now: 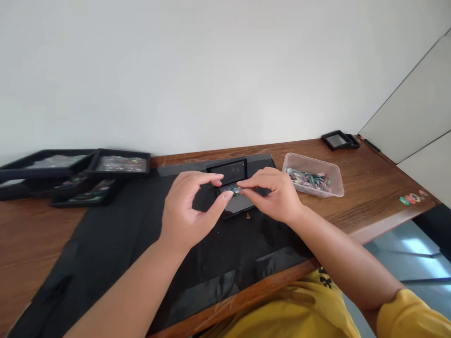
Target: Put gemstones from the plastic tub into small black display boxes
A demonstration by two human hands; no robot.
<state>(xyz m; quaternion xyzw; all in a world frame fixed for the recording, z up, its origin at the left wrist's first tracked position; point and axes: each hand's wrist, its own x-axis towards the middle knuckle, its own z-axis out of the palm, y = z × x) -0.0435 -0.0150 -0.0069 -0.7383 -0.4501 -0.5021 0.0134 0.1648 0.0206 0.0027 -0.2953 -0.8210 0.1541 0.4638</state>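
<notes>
A small black hinged case (238,204) lies open on the black mat, its dark lid (230,172) standing up at the back. Shiny greenish pieces (235,190) sit in a row in the case; they are too small to make out well. My right hand (273,192) pinches one such piece between thumb and fingertips at the case's right side. On the left, my left hand (188,206) curves around the case with thumb and fingers apart, its thumb tip close to the row. Whether that thumb touches a piece, I cannot tell.
A clear plastic tub (333,171) of small coloured pieces stands at right. Black frame-like trays (121,172) are stacked at left. Two small black frames (336,140) lie at the far right corner, with round stickers (412,198) near the edge. A black mat (141,234) covers the table's middle.
</notes>
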